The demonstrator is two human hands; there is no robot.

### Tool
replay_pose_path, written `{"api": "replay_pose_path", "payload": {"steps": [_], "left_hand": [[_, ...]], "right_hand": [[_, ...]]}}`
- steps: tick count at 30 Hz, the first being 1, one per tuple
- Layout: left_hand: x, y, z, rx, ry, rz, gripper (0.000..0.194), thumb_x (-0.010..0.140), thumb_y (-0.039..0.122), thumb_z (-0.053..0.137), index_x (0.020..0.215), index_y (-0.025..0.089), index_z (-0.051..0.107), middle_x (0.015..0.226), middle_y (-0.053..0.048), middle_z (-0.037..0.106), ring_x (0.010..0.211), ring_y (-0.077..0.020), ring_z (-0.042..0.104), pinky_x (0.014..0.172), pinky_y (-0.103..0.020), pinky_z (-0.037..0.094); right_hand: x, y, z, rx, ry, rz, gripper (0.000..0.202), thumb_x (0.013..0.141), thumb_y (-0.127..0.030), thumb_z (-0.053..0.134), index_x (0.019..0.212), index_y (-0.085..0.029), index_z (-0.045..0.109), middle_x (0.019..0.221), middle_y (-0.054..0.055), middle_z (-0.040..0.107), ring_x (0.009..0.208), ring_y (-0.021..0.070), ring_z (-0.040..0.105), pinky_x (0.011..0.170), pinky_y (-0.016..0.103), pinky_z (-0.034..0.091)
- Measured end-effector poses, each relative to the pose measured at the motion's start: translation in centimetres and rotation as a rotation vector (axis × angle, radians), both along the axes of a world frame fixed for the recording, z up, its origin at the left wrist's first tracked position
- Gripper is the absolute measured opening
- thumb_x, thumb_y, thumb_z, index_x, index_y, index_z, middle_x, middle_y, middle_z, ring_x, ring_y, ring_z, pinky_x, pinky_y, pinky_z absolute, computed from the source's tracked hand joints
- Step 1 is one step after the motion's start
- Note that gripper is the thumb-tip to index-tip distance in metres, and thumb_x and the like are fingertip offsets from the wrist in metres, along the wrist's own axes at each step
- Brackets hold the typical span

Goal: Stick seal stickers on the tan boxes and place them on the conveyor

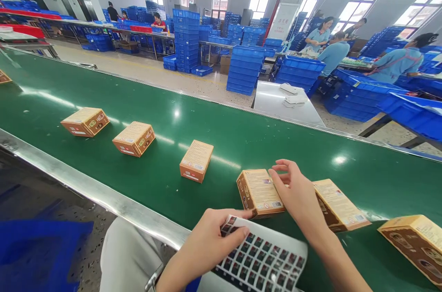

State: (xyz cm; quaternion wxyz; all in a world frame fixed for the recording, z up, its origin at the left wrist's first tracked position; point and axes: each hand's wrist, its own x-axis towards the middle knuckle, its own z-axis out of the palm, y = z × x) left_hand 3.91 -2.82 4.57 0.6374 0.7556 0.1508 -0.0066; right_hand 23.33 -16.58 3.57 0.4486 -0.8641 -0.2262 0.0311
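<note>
My left hand grips a sheet of small dark stickers between thumb and fingers, its index finger reaching to the lower edge of a brown and tan box. At that box's right side is my right hand, with thumb and fingers apart and nothing visible in it. Printed text and a small sticker-like patch show on the box top. Behind my right wrist lies another box, partly hidden. Further boxes rest to the left, one being the nearest, and one stands at the far right.
The green conveyor belt runs across the view with metal rims. Two more boxes lie left on it. Beyond are a metal table, stacked blue crates and several people at benches.
</note>
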Motion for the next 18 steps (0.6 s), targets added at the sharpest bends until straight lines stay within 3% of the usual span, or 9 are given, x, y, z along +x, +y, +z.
{"api": "replay_pose_path", "payload": {"steps": [1,3,5,7,14,16,18], "left_hand": [[-0.2,0.0,-0.2,0.002,0.025,0.032,0.028,0.088,0.037,0.059,0.068,0.019,0.052,0.070,0.002,0.056,0.064,-0.0134,0.042,0.060,-0.026,0.033],[-0.5,0.2,-0.5,0.010,0.060,0.072,0.035,0.089,0.044,0.060,0.066,0.019,0.049,0.060,0.006,0.036,0.059,-0.0122,0.033,0.054,-0.027,0.024],[-0.7,0.4,-0.7,-0.005,0.029,0.080,0.038,0.090,0.045,0.059,0.066,0.019,0.044,0.061,0.006,0.031,0.060,-0.0118,0.029,0.054,-0.028,0.021],[-0.8,0.5,-0.7,-0.016,-0.035,0.086,0.036,0.092,0.040,0.055,0.066,0.019,0.041,0.063,0.006,0.031,0.063,-0.0119,0.027,0.055,-0.028,0.021],[-1.3,0.6,-0.7,-0.009,-0.098,0.142,0.023,0.088,0.023,0.050,0.066,0.018,0.042,0.065,0.005,0.033,0.066,-0.0121,0.027,0.057,-0.026,0.023],[-1.4,0.8,-0.7,-0.027,-0.090,0.162,0.020,0.084,0.020,0.051,0.065,0.018,0.043,0.065,0.005,0.036,0.065,-0.0121,0.028,0.058,-0.026,0.024],[-1.6,1.2,-0.7,-0.035,-0.061,0.180,0.022,0.085,0.025,0.055,0.067,0.018,0.045,0.065,0.005,0.037,0.065,-0.0122,0.031,0.057,-0.026,0.025]], "right_hand": [[-0.7,-0.2,0.7,-0.002,-0.069,0.036,0.030,0.091,-0.049,0.054,0.108,-0.025,0.058,0.108,0.009,0.069,0.092,0.0312,0.067,0.076,0.048,0.051],[-2.6,-0.2,2.2,0.018,-0.240,0.238,0.021,0.099,-0.044,0.051,0.108,-0.028,0.062,0.115,0.006,0.068,0.104,0.0287,0.064,0.085,0.046,0.052],[-4.8,0.2,3.3,0.052,-0.418,0.532,0.015,0.104,-0.034,0.051,0.109,-0.028,0.063,0.120,0.005,0.066,0.112,0.0258,0.062,0.093,0.044,0.051],[-6.7,0.9,3.8,0.059,-0.585,0.703,0.012,0.104,-0.024,0.052,0.110,-0.025,0.062,0.126,0.008,0.065,0.119,0.0271,0.058,0.097,0.046,0.049],[-9.4,2.3,3.6,0.069,-0.768,0.785,0.016,0.099,-0.004,0.050,0.099,-0.017,0.059,0.123,0.013,0.066,0.124,0.0311,0.055,0.102,0.053,0.042],[-9.3,2.1,3.7,0.111,-0.678,0.829,0.017,0.097,-0.004,0.051,0.098,-0.019,0.058,0.122,0.010,0.066,0.126,0.0283,0.054,0.104,0.049,0.043],[-8.7,2.2,3.7,0.169,-0.437,0.825,0.014,0.097,-0.011,0.054,0.093,-0.023,0.059,0.124,0.006,0.066,0.125,0.0255,0.056,0.102,0.043,0.047]]}}
